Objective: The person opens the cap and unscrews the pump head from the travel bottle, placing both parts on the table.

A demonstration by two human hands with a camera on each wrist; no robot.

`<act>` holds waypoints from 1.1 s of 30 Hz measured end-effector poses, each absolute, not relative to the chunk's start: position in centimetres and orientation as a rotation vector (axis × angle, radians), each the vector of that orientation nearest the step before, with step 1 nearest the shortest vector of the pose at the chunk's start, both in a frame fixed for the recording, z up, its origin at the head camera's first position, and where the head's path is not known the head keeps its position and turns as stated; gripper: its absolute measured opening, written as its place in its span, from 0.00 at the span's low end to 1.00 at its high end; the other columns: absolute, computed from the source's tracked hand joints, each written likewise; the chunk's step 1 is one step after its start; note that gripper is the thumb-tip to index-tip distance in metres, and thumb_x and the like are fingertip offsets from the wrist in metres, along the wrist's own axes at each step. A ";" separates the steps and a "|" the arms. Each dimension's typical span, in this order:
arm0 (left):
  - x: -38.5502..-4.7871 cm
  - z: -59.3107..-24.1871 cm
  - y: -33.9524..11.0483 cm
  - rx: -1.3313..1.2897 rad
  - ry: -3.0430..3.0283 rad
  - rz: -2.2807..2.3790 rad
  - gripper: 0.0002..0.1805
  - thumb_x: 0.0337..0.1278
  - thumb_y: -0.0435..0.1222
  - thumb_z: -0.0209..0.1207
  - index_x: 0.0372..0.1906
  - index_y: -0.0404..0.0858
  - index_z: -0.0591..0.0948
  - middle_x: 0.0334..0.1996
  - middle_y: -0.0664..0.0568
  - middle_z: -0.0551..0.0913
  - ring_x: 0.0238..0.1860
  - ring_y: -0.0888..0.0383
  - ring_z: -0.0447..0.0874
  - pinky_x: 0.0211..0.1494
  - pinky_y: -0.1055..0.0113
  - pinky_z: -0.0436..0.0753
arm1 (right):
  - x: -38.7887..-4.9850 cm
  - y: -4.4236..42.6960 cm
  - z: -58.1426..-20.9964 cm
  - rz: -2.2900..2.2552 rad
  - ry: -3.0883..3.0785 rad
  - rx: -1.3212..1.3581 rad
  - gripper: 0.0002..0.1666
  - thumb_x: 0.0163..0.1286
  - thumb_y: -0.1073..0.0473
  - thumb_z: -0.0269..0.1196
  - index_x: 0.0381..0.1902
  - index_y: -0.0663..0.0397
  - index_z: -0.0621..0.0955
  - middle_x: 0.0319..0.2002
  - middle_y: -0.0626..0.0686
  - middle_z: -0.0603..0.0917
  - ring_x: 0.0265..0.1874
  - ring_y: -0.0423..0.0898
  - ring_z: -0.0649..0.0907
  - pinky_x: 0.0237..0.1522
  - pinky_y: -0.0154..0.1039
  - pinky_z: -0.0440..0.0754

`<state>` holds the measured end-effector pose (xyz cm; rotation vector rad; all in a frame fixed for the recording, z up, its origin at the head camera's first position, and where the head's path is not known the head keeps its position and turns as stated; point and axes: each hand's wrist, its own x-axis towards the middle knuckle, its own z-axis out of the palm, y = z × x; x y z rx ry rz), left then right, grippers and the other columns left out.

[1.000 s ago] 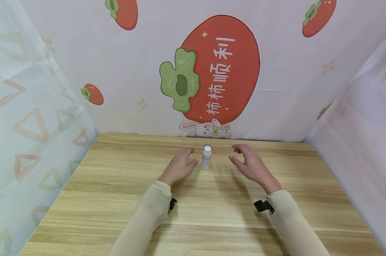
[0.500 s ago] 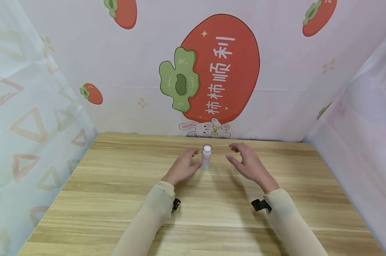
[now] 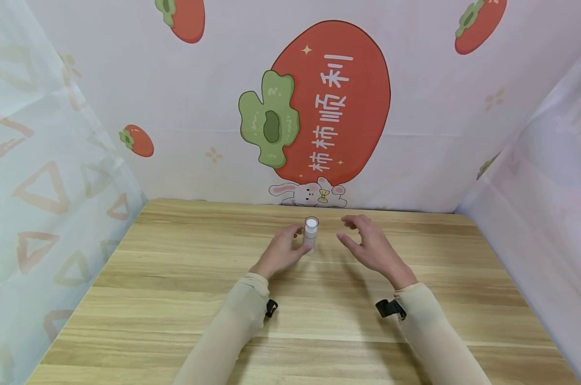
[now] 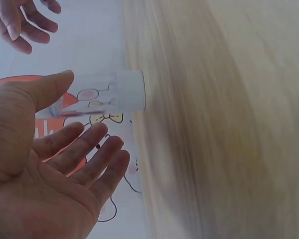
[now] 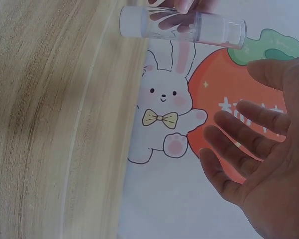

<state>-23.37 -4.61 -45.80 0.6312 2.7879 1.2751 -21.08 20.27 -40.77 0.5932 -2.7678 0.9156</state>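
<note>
Through bottle (image 5: 195, 33), left fingers (image 5: 184, 5), right wrist only

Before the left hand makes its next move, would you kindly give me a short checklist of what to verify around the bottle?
1. Bottle upright on the table: ok.
2. Left hand open beside the bottle: ok.
3. Left thumb touching the bottle: cannot tell; they overlap in the head view.
4. Right hand apart from the bottle: ok, a gap shows.
5. Firm hold on the bottle: not ok, neither hand is curled round it.
</note>
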 end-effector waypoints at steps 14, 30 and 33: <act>-23.9 -46.4 -3.3 0.517 2.752 1.356 0.27 0.66 0.39 0.66 0.65 0.34 0.75 0.58 0.43 0.81 0.60 0.47 0.79 0.64 0.53 0.77 | -21.0 20.4 -41.0 0.913 -2.769 0.600 0.29 0.73 0.50 0.65 0.64 0.62 0.76 0.55 0.59 0.81 0.54 0.55 0.80 0.54 0.56 0.80; -23.8 -46.4 -2.6 0.464 2.681 1.466 0.23 0.66 0.34 0.66 0.62 0.32 0.75 0.54 0.40 0.81 0.56 0.47 0.80 0.60 0.54 0.80 | -20.9 19.8 -41.1 0.932 -2.777 0.602 0.28 0.74 0.49 0.65 0.64 0.60 0.75 0.56 0.58 0.80 0.54 0.54 0.79 0.55 0.55 0.80; -23.8 -46.3 -2.5 0.444 2.679 1.465 0.23 0.66 0.34 0.66 0.62 0.32 0.75 0.54 0.40 0.81 0.55 0.47 0.81 0.59 0.54 0.81 | -20.9 19.7 -41.1 0.937 -2.778 0.606 0.29 0.74 0.49 0.65 0.64 0.60 0.75 0.56 0.58 0.80 0.55 0.54 0.79 0.55 0.55 0.80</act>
